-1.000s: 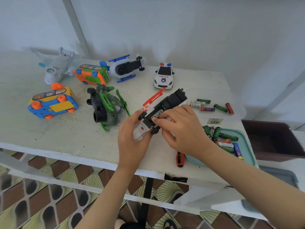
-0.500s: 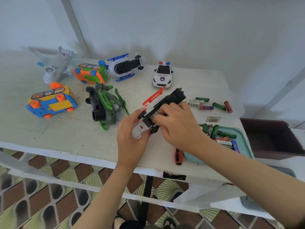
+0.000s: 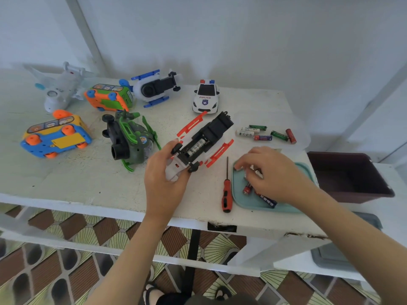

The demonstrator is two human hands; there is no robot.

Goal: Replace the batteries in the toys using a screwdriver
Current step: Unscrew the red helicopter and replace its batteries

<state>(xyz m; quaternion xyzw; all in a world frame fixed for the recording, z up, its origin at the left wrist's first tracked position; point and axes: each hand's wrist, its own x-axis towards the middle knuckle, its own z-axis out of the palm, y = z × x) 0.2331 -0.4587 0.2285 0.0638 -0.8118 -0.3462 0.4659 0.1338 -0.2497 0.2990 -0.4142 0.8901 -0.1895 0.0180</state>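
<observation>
A: Where do things stand?

B: On the table [image 3: 66, 183], the toy [image 3: 204, 142] lies belly-up at the front middle. Its battery bay is uncovered, with one cell [image 3: 196, 148] showing inside. I'd judge the step to be fetching a fresh one from the tray [image 3: 242, 202] just to its right.

A: How to do that well?

B: Hold the toy level and steady so the seated cell doesn't roll out. Take just one of the tray batteries [image 3: 247, 189], not the loose batteries [image 3: 263, 137] farther back. Those may be the spent ones, though I can't tell. Check the plus end against the bay's marks before pressing it in, flat end to the spring. The screwdriver [image 3: 226, 192] lies between toy and tray, handle toward the person, handy for the cover afterwards.

A: And the hands?

B: The left hand [image 3: 163, 181] grips the toy by its white nose, thumb up beside a black wheel and fingers wrapped underneath. The right forearm comes in from the lower right. The right hand [image 3: 271, 172] hovers palm-down over the tray, fingers bent down among the batteries there. I can't tell whether they've pinched one, because the knuckles hide the tips.
</observation>
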